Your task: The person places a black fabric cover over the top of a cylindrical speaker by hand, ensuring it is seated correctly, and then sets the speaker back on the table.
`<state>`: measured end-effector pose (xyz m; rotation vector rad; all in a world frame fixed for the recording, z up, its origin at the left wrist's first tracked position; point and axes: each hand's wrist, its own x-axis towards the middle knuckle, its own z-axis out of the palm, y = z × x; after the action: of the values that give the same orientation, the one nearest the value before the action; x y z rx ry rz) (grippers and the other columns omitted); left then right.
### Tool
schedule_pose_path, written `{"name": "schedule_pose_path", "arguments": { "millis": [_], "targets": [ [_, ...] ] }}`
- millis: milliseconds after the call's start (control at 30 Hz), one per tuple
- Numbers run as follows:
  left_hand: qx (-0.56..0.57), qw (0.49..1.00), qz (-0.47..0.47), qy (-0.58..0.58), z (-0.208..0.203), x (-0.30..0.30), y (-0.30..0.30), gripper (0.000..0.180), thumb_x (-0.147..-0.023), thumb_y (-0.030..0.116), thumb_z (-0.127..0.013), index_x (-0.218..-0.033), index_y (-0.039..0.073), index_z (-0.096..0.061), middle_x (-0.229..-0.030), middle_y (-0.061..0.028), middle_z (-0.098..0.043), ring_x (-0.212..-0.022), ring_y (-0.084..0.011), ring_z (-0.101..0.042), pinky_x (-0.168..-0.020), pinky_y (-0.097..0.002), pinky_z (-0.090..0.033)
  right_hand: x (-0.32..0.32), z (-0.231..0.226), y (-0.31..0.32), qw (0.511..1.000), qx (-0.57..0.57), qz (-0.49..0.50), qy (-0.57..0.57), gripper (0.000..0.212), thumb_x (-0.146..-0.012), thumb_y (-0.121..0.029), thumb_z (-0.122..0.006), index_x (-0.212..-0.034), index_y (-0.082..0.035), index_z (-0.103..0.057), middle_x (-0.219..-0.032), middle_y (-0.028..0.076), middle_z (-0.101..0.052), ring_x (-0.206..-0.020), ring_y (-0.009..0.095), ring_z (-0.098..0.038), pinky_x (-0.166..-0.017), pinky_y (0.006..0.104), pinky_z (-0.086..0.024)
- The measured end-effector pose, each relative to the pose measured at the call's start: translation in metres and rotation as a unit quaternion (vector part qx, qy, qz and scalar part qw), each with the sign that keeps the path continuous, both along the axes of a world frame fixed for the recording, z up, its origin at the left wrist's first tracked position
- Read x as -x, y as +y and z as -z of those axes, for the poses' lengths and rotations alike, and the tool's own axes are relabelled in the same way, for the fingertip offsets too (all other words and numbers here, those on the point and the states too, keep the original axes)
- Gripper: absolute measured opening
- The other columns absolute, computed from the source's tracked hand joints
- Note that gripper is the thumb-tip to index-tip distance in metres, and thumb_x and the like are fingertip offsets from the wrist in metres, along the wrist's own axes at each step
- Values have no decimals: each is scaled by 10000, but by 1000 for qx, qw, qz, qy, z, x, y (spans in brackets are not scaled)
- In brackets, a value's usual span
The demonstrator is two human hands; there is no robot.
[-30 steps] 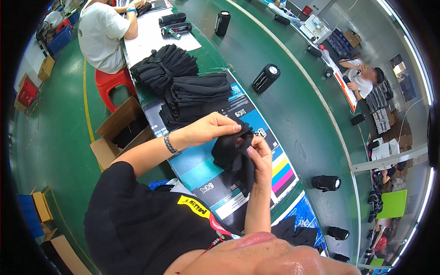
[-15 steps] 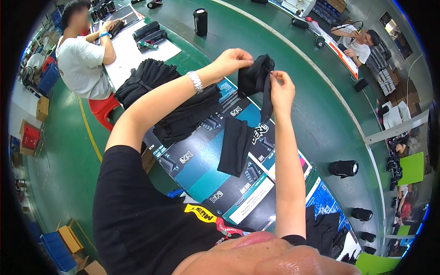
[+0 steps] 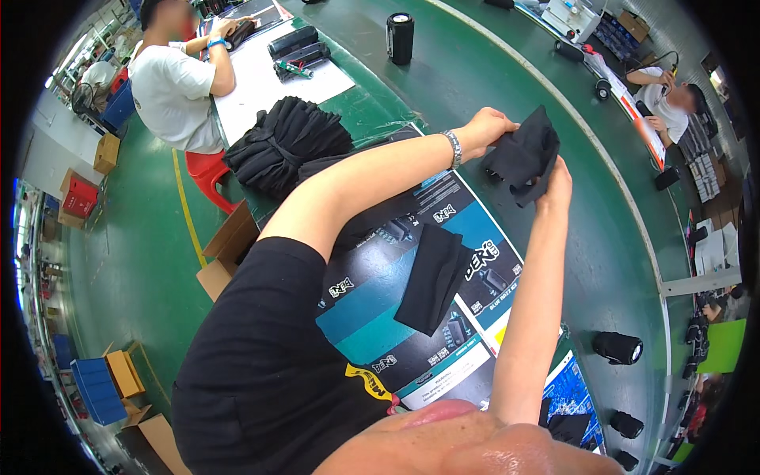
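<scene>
Above the far edge of the work surface, both hands hold up a piece of black cloth (image 3: 526,150), bunched and partly folded. My left hand (image 3: 484,133) pinches its left side between thumb and fingers. The right side is gripped by my right hand (image 3: 556,190), its fingers partly hidden behind the cloth. Below my hands, a flat folded strip of black cloth (image 3: 430,281) lies on the printed sheets (image 3: 368,305). A big gathered bundle of black cloth (image 3: 289,146) sits to the left, beyond my left forearm.
Beyond my hands runs a green belt (image 3: 606,269) with a black cylindrical speaker (image 3: 400,38) upright and another speaker (image 3: 617,348) lying down. At far left, a co-worker (image 3: 174,79) sits on a red stool (image 3: 210,178). An opened cardboard box (image 3: 229,245) stands near the table's left side.
The view has shifted, so the scene sits farther right and lower. My hands have moved slightly right with the cloth, which was a hanging loop and is now more bunched.
</scene>
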<state>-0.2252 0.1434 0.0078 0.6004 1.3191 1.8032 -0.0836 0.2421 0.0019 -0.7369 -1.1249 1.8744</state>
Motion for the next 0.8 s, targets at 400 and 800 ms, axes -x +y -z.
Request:
{"name": "schedule_pose_path", "arguments": {
  "millis": [400, 800],
  "targets": [
    [133, 988, -68, 35, 8, -21, -1, 170, -868, 166, -639, -829, 1, -639, -762, -60, -603, -684, -158, -581, -593, -301, -465, -9, 6, 7, 878, -309, 82, -356, 238, -865, -141, -557, -988, 15, -688, -872, 69, -698, -780, 171, -656, -732, 296, -497],
    [81, 985, 138, -63, 19, -18, 45, 274, -868, 307, -671, -934, 41, -658, -869, -54, -668, -767, -146, -631, -748, -308, -519, -29, 10, 26, 952, -128, -53, -274, 164, -782, -67, -597, -858, 26, -707, -730, 81, -658, -596, 144, -587, -539, 279, -450]
  ]
}}
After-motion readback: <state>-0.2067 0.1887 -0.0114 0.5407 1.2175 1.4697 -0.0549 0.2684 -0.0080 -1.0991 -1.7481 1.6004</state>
